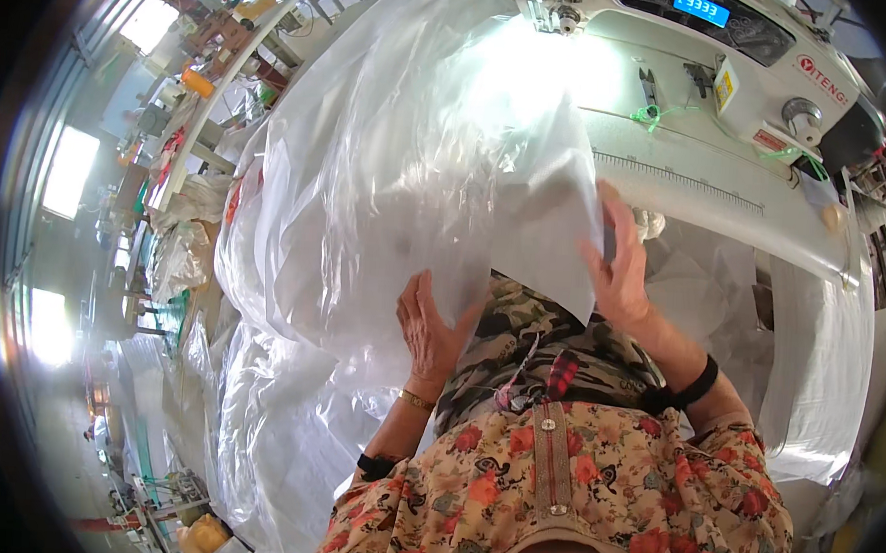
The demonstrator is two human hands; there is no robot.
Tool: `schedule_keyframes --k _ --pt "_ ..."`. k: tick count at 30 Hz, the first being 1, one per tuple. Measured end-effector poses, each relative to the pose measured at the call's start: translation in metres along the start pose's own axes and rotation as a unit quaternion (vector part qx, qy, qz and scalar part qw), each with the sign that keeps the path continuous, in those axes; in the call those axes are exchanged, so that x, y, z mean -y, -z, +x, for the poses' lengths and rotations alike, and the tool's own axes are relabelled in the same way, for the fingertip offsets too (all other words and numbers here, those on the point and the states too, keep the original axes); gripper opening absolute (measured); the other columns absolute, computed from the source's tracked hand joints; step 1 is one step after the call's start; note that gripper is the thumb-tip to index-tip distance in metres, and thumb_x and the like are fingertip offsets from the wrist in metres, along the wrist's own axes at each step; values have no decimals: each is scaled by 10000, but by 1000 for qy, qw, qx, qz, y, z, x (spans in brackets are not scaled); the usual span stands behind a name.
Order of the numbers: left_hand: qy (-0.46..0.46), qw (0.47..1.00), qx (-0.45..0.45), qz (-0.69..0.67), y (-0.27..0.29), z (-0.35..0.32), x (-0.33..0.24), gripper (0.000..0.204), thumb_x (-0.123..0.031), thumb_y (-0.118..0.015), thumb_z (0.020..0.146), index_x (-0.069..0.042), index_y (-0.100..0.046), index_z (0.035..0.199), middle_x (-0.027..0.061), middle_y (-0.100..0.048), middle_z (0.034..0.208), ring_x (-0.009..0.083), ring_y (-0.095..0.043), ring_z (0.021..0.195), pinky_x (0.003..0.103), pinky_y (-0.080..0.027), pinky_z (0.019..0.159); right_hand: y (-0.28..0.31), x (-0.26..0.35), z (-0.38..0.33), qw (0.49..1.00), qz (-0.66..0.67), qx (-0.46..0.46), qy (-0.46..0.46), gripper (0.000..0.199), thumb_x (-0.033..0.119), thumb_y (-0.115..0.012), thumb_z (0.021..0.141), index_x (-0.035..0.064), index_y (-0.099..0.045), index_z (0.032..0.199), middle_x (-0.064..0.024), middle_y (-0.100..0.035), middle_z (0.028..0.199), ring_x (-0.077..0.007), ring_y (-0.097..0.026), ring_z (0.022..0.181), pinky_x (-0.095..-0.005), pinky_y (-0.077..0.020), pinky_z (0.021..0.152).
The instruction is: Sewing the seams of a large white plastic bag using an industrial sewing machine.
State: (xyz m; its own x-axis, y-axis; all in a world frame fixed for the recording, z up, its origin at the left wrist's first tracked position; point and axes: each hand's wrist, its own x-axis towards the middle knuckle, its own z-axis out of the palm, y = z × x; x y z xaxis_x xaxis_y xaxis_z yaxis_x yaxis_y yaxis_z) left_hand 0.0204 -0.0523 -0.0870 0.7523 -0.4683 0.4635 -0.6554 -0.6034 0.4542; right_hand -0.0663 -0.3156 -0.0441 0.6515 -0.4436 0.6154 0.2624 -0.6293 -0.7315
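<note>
A large, translucent white plastic sheet (368, 172) is draped over the left of the work table and hangs toward my lap. My left hand (430, 326) lies against its lower part, fingers stretched and thumb apart. At the right edge of a whiter, pointed flap (547, 237) is my right hand (619, 266), its fingers spread and its thumb near the edge. I cannot tell whether the thumb touches it. Beyond the sheet stands a white sewing machine (706, 35) with a lit display, its lamp shining on the plastic.
Thread snips (648, 87) with green thread lie on the machine bed. A ruler scale (679, 179) runs along the table's front. White sheeting (819, 366) hangs at right. More clear plastic (284, 438) is heaped at lower left, beside a cluttered shelf (205, 129).
</note>
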Motion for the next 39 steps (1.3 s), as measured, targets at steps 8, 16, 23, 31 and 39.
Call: schedule_keyframes --k 8,16,23,31,39 --pt "179 938 -26 -294 46 -15 51 151 -97 -653 908 -19 -558 820 5 -558 698 129 -564 669 304 -470 636 -1 26 -3 961 -128 207 128 414 71 -695 790 43 -555 1178 -143 -539 1292 -320 -517 1205 -406 -423 989" --pt "170 915 8 -365 175 33 -29 159 -99 -707 880 -61 -574 799 -88 -513 690 -12 -417 611 159 -325 549 -83 59 45 745 505 114 -420 494 330 -625 936 -18 -538 1275 -113 -631 1064 -215 -622 963 -340 -463 908" --pt "141 954 -24 -265 208 53 -23 173 -90 -730 853 -48 -578 782 -92 -483 673 -11 -383 604 164 -295 547 -86 95 24 596 664 262 -367 198 223 -663 919 40 -671 996 -8 -646 878 -97 -585 789 -269 -480 758" --pt "81 996 -5 -39 215 84 64 222 -124 -726 862 -29 -569 738 -84 -379 606 9 -300 573 209 -233 500 -67 87 -3 649 547 334 -410 120 142 -663 907 34 -698 943 2 -655 856 -66 -531 668 -207 -436 644" --pt "-128 915 141 356 170 92 25 146 -88 -692 763 -51 -649 898 108 -620 969 295 -595 937 406 -481 779 -67 72 -31 674 478 423 -373 212 198 -676 903 -10 -693 941 -13 -627 766 -79 -564 672 -256 -500 667"
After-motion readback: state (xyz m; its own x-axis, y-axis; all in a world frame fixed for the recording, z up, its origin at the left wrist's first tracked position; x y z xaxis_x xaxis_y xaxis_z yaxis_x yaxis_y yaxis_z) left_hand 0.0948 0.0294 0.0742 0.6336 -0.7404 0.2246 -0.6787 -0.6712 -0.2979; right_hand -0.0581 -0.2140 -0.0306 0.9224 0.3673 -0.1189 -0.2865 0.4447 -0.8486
